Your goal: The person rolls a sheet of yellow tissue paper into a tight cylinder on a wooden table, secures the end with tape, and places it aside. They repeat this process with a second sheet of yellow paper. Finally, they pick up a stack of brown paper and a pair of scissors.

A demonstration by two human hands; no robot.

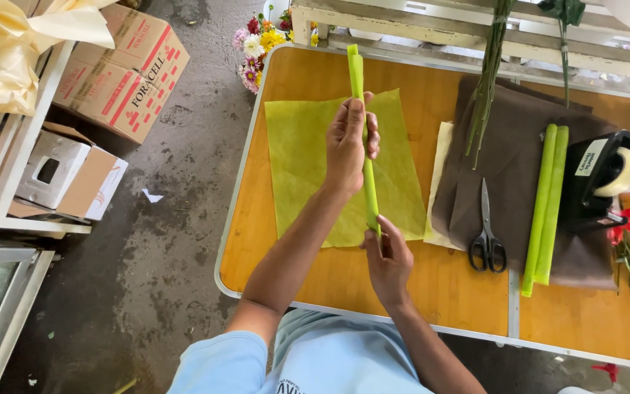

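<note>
Now | green paper roll (362,131) runs lengthwise away from body | left hand (348,142) grips mid-roll | right hand (388,255) pinches near end | above desk (432,292)

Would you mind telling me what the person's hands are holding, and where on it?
Both hold one rolled green paper tube: the left hand around its upper middle, the right hand pinching its lower end.

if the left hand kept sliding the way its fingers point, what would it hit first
Probably nothing but more of the rolled green paper under the left hand; beyond its tip come the flowers, though depth is unclear.
</note>
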